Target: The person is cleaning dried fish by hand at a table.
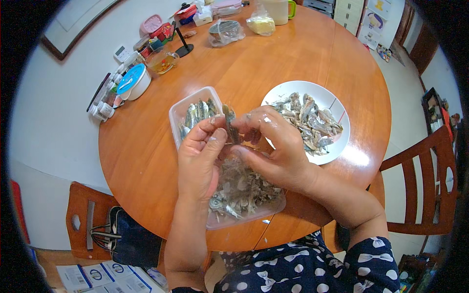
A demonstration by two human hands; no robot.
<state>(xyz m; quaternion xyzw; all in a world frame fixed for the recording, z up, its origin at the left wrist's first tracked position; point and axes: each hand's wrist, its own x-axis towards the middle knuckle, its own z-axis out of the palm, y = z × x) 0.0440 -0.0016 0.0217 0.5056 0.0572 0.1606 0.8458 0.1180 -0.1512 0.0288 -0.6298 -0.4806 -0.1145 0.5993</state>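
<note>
Between my two hands, above the wooden table, is a small dried fish, held upright. My left hand pinches it between thumb and fingers. My right hand has its fingertips at the fish's other side, the thumb a little apart below; whether they grip it is hard to tell. Behind my left hand, a clear plastic container holds several whole small fish. To the right, a white plate bears a pile of split fish pieces. Below my hands, another plastic container holds fish heads and scraps.
Along the table's far left stand a white tub with a blue lid, a glass cup of tea and a black stand. A bagged bowl and a pitcher stand farther back. Wooden chairs flank the round table.
</note>
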